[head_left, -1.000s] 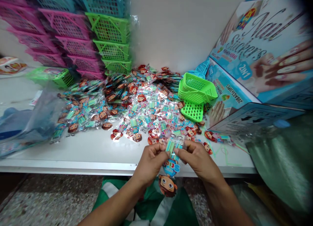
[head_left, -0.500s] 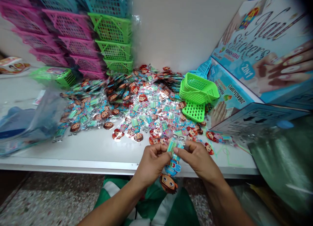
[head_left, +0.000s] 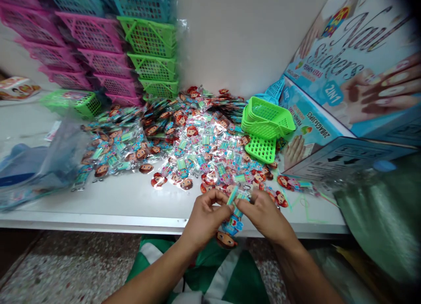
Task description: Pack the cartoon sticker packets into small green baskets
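The white tabletop (head_left: 125,203) ran across the whole view, its near edge just under my hands; large nail-sticker boxes (head_left: 348,89) leaned at the right, and stacked pink and green baskets (head_left: 131,54) stood against the wall at the back left; a smaller stack of green baskets (head_left: 267,120) sat beside the boxes. Between these lay a broad heap of packets (head_left: 184,142), each a clear sleeve with a cartoon head card, spread from the left baskets almost to my fingers. My left hand (head_left: 205,218) and my right hand (head_left: 265,216) met at the tabletop's near edge, thumbs and forefingers of each clamped on the upper end of one packet (head_left: 234,214); its long axis ran up and down, tilted slightly, the top at my fingertips and the cartoon head hanging below the edge towards my lap; both hands were equally near, one on either side. My fingers hid the packet's opening; whether the pale green strip at the top was inside it, I could not tell; the head card was partly cut off by my left wrist.
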### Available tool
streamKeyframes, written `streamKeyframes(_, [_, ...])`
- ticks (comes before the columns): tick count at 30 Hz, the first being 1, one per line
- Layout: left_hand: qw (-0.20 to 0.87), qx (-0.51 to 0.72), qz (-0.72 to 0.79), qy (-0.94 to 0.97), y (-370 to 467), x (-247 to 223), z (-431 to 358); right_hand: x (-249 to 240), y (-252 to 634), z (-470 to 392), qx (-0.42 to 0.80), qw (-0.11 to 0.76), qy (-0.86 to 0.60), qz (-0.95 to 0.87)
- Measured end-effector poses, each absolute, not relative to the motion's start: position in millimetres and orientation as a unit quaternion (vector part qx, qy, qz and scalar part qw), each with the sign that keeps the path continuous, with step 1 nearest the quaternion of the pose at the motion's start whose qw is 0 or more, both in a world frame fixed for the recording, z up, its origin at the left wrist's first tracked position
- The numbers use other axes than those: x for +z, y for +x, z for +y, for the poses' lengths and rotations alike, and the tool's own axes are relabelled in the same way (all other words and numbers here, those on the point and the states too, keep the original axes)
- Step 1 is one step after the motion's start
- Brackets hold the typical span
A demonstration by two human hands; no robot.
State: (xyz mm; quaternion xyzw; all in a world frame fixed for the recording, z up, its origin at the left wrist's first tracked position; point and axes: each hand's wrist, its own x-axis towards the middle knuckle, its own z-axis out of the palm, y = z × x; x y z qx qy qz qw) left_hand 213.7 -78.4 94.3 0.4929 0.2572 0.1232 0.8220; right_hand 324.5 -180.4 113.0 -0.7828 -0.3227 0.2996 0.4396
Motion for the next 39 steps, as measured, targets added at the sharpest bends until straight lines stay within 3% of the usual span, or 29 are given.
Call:
streamKeyframes(7, [0.844, 0.119, 0.261, 0.454, 213.5, 94.8, -75.1, 113.7, 324.7, -184.8, 0.288, 0.426, -0.797, -0.316])
streamKeyframes(20, [0.830, 0.135, 0.267, 0.471, 212.1, 89.7, -72.5, 111.6, 324.4, -188.4, 0.362, 0.499, -0.734, -0.285])
streamKeyframes(39, [0.841, 0.109, 0.253, 0.466, 211.3, 89.3, -79.3, 111.6, 322.7, -185.0, 0.340, 0.473, -0.748, -0.316])
